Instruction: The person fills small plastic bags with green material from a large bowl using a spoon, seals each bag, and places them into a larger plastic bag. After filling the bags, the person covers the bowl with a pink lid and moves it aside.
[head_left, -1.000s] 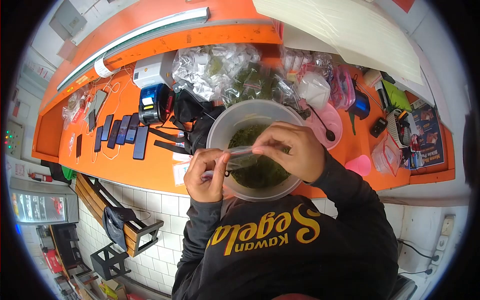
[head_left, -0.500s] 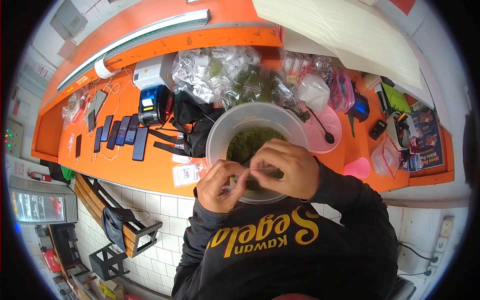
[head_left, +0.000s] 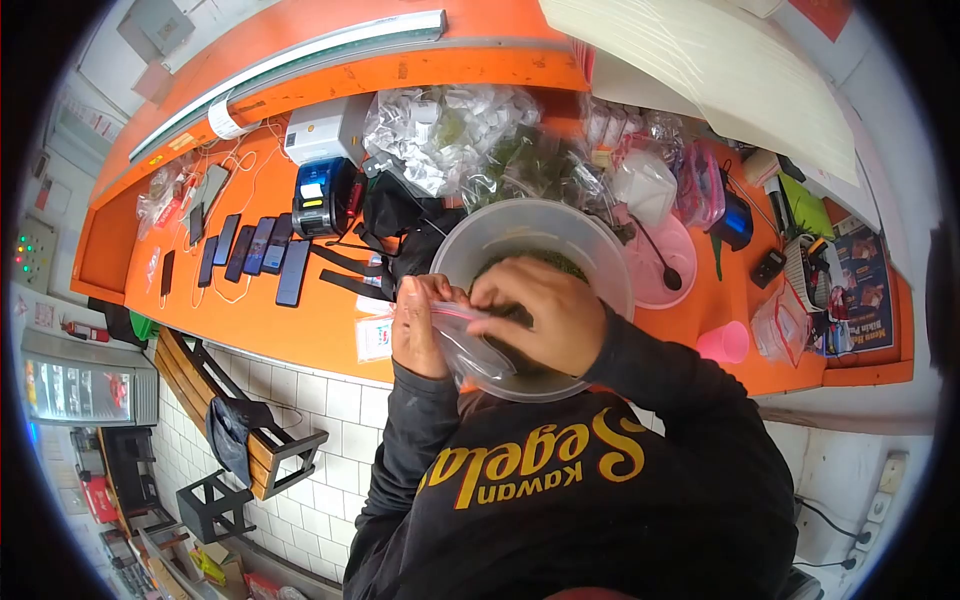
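A clear plastic bag with a pink zip strip [head_left: 470, 345] hangs between my hands at the near left rim of a large translucent tub [head_left: 615, 255]. My left hand [head_left: 422, 325] is closed on the bag's left upper edge. My right hand [head_left: 545, 310] reaches over the tub, its fingers bent at the other end of the pink strip, pinching the bag. Dark green leafy stuff [head_left: 560, 262] shows inside the tub behind my right hand. The bag looks see-through, with part of it over the tub's wall.
A black bag [head_left: 395, 220], a blue-black printer [head_left: 325, 195] and several phones [head_left: 292, 272] lie left on the orange table [head_left: 350, 338]. Filled plastic bags [head_left: 520, 170] are behind the tub. Right of it are a pink basin [head_left: 650, 285] with a dark spoon [head_left: 671, 278] and a pink cup [head_left: 724, 342].
The small plastic piece pinched between my hands now shows as a bag with a pink strip, spread out. My left hand has turned more upright. The view has shifted slightly.
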